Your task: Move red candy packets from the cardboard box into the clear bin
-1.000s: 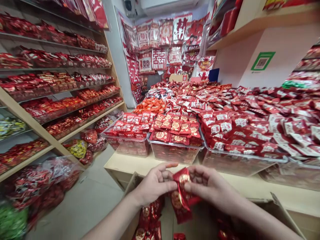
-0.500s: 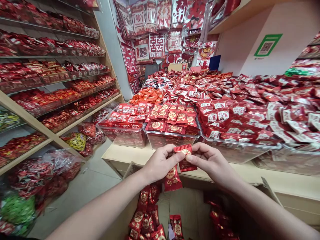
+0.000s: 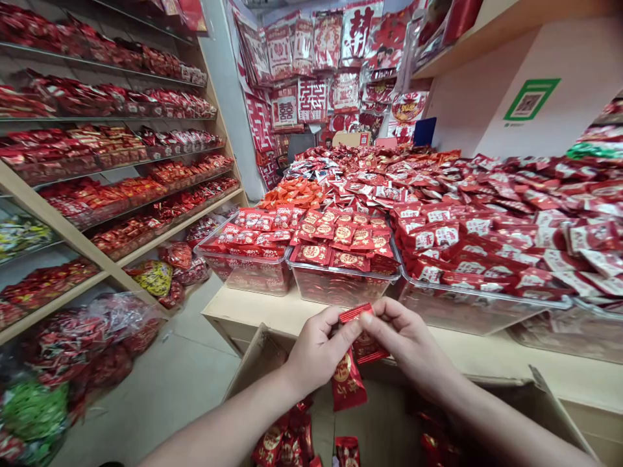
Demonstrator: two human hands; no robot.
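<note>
Red candy packets with gold print are in both my hands, above an open cardboard box point(image 3: 530, 395). My left hand point(image 3: 318, 350) is closed, with one packet point(image 3: 348, 383) hanging below its fingers. Another packet point(image 3: 370, 347) is pinched between that hand and my right hand point(image 3: 406, 337), whose thumb and fingers are closed on its upper part. The fingers hide some of both packets. Inside the box lie more red packets point(image 3: 287, 438) at the left and a few at the right, in shadow.
Clear plastic bins point(image 3: 345, 285) heaped with red packets stand along the counter point(image 3: 228, 305) just beyond my hands. Shelves point(image 3: 111, 165) of wrapped sweets rise on the left, with filled plastic bags point(image 3: 92, 337) on the floor below. Red decorations point(image 3: 314, 100) hang at the back.
My hands and the packets sit slightly lower in view, as does the whole scene. The packet between my hands has tilted, and my right fingers now cover more of its upper part.
</note>
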